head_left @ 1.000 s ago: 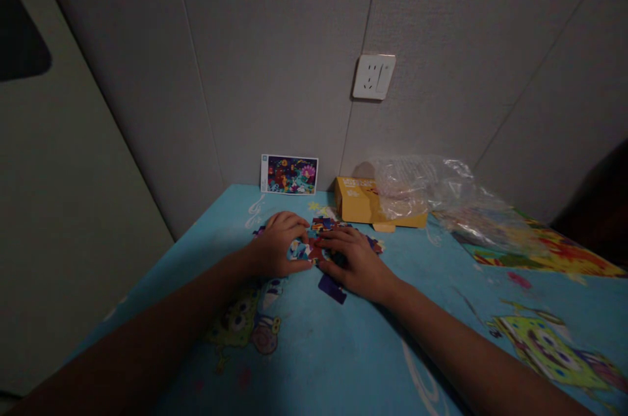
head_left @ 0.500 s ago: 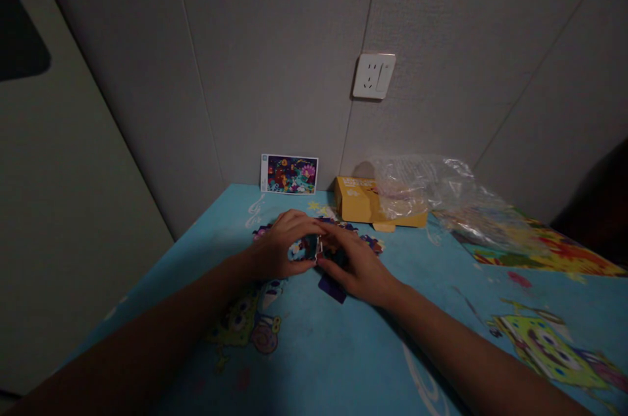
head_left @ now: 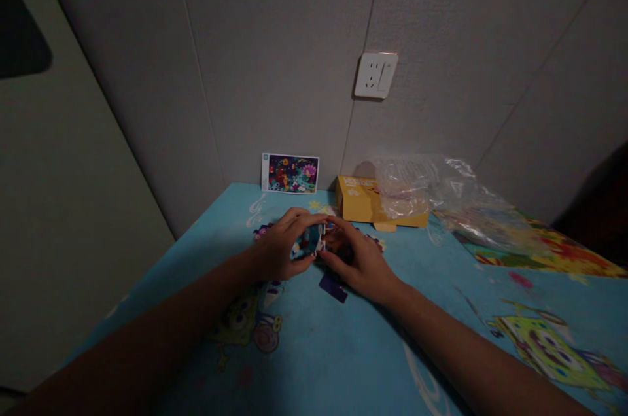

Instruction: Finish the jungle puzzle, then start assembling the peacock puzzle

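My left hand is curled with fingers and thumb around the edges of a teal jigsaw puzzle piece. From the other side, my right hand grips a darker, reddish-brown puzzle piece the same way. The two pieces meet edge to edge between the hands, tilted up, with pale edges showing at the seam; whether they are locked together I cannot tell. More colourful puzzle pieces lie behind, mostly hidden by the hands. Just below my right hand a plain purple card-like piece rests on the blue cartoon tablecloth.
A small picture card leans on the wall at the back. Right of it stands a yellow box, partly covered by a crumpled clear plastic bag. A colourful printed sheet lies at the right. A wall socket is above.
The held pieces have tilted, so more of their printed faces shows between my hands. My right hand has shifted slightly; both hands keep their grip.
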